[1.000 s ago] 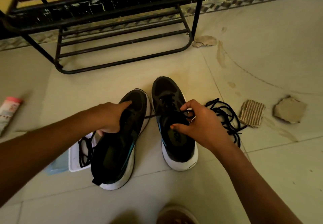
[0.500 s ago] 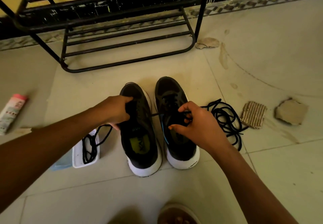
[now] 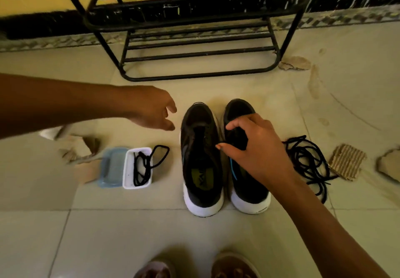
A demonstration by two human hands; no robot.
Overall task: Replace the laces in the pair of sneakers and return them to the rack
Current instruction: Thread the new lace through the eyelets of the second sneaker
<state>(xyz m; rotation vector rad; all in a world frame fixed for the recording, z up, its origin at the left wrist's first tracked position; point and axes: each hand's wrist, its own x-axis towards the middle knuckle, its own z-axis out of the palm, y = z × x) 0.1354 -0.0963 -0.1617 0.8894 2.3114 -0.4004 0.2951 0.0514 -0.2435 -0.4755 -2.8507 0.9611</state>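
Note:
Two black sneakers with white soles stand side by side on the tiled floor, toes toward the rack. The left sneaker (image 3: 201, 169) shows its yellow-green insole. My right hand (image 3: 257, 150) is on the right sneaker (image 3: 249, 193), thumb and fingers curled round its dark lacing area. My left hand (image 3: 151, 111) hovers just left of the left sneaker's toe with fingers relaxed, holding nothing. A loose pile of black laces (image 3: 307, 163) lies right of the shoes. Another black lace (image 3: 144, 165) lies in a small white tray (image 3: 127, 169).
The black metal shoe rack (image 3: 194, 39) stands against the wall behind the shoes. A blue lid (image 3: 111, 167) lies beside the tray. Cardboard scraps (image 3: 346, 161) lie on the floor at the right. My feet (image 3: 233, 264) are at the bottom edge.
My left hand has let go of the left sneaker, which now stands upright beside the right one, and has lifted away to the left. My right hand stays on the right sneaker.

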